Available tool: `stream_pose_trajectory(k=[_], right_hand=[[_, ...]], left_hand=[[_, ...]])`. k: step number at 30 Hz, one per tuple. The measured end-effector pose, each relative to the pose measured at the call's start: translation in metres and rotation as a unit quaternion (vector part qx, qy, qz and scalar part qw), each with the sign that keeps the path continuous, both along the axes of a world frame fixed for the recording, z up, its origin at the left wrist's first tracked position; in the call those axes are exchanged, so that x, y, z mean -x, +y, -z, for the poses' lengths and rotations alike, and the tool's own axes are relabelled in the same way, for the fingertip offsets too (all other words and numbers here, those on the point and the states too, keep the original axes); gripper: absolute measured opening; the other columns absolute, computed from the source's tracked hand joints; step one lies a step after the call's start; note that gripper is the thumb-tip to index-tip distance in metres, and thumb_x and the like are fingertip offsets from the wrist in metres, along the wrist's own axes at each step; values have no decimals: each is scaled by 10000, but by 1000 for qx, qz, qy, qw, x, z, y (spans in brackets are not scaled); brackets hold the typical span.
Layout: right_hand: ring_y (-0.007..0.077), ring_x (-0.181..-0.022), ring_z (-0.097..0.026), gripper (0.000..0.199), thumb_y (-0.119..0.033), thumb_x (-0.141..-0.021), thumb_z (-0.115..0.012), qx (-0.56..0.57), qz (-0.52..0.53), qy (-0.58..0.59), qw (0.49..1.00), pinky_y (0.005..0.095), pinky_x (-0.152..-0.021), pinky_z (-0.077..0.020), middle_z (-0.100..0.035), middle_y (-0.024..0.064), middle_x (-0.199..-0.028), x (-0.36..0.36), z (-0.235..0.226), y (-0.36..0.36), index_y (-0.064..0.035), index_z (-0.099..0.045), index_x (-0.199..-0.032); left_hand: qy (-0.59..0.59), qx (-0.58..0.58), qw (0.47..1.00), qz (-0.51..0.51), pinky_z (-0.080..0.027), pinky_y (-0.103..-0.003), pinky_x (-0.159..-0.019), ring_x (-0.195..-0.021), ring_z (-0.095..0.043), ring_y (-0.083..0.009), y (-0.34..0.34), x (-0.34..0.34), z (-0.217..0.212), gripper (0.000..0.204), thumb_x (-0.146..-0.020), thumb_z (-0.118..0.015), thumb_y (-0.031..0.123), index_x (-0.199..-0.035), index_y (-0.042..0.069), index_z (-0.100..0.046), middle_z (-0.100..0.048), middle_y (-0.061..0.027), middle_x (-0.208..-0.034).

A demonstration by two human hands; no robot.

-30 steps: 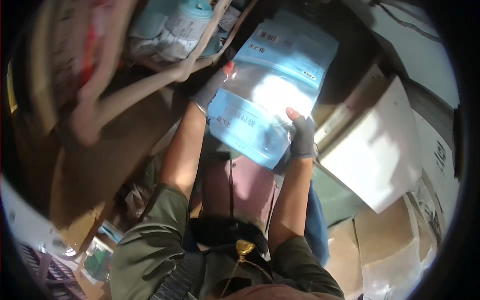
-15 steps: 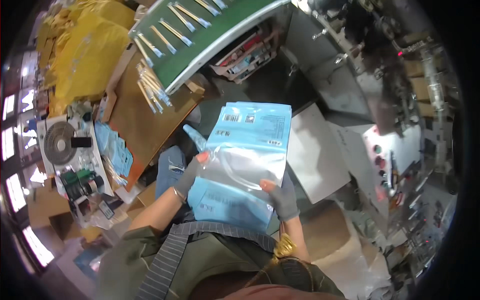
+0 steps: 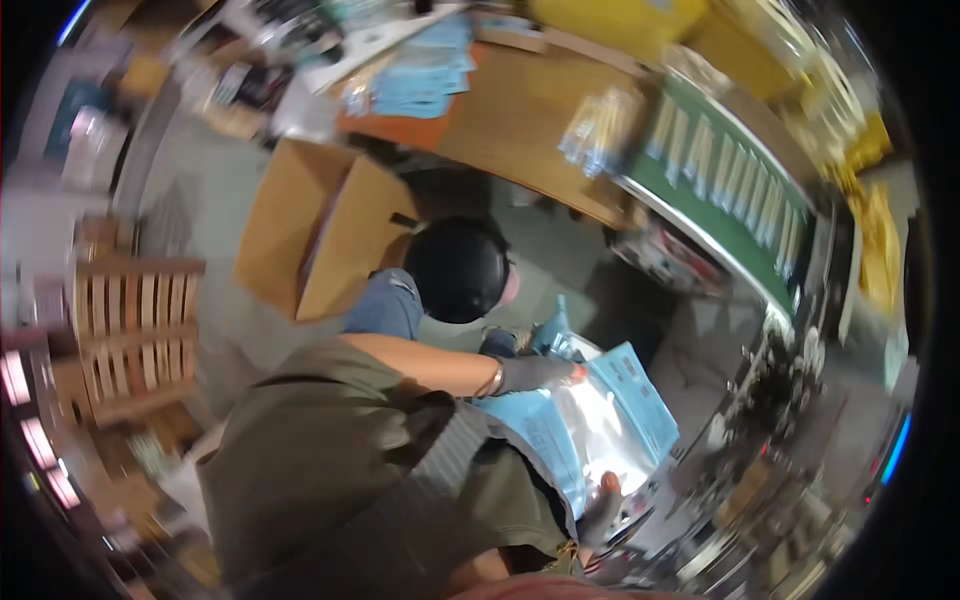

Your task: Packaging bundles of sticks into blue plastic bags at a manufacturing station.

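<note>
1. Pouch (image 3: 600,425): a flat blue pouch with a clear, shiny middle, seen lower right of centre. It is held spread between two hands, one at each end, seemingly so that it stays flat and face-up.
2. Left hand (image 3: 535,372): grey-gloved with orange fingertips, closed on the pouch's upper edge. The forearm crosses the frame from the left, a bracelet at the wrist.
3. Right hand (image 3: 602,508): gloved likewise, at the pouch's lower edge near the bottom of the frame. A grip on that edge is likely, but the fingers are blurred and the hold cannot be told for certain.
4. Olive sleeve and torso (image 3: 340,470): these fill the lower centre, just beside the pouch.
5. Second person (image 3: 458,268): a dark-capped head, seen from above at centre, just above the pouch. A blue denim knee shows to its left.
6. Cardboard box (image 3: 320,235): open, flaps spread, upper left of centre on the floor.
7. Wooden bench (image 3: 520,110): upper centre, with a stack of blue pouches (image 3: 425,70) at hand on its far end.
8. Green belt (image 3: 730,190): upper right, carrying rows of pale slim packets.
9. Wooden pallet (image 3: 135,330): left edge, well apart from the hands.
</note>
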State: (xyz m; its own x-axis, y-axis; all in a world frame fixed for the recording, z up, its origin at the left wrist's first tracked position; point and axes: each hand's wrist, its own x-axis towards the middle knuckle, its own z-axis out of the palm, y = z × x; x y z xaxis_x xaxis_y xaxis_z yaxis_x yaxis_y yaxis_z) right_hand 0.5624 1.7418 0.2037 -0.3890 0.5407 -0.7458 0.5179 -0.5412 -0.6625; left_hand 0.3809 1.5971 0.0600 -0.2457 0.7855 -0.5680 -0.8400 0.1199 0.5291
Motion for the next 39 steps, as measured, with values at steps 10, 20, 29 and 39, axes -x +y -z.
stream_pose_trajectory(k=[10,20,29,39], right_hand=[[184,-741,-622,398,-309,-804,-574,-69,-316,186,928,293,-623,-501,-610,79,-869,39,-21,-181,-21,-565,-1079],[142,-863,-579,450,-196,-786,-651,191,-719,161,649,254,-741,-462,-602,73,-983,92,-30,-566,40,-531,-1150],[140,-957,-552,503,-287,-817,-660,244,-799,127,535,263,-846,-436,-604,75,-1061,136,26,-791,51,-562,-1177],[161,-877,-599,497,-436,-799,-633,169,-709,131,672,300,-795,-470,-663,97,-1013,323,96,-946,-17,-666,-1065]], left_hand=[[178,-75,892,-408,-397,-240,-749,-787,-483,-62,-269,-67,-62,246,-922,-508,283,-899,53,-592,-537,49,-853],[-42,9,672,-739,-510,-332,-721,-877,-599,-171,-611,-276,-160,448,-923,-477,402,-1187,47,-551,-630,-87,-978],[7,109,613,-783,-444,-416,-956,-1134,-524,-285,-777,-268,-155,758,-847,-510,563,-1397,76,-327,-470,-149,-1318],[-23,70,754,-653,-433,-390,-976,-1151,-513,-256,-1011,-22,-78,588,-931,-455,450,-1360,53,-399,-503,-115,-1297]])
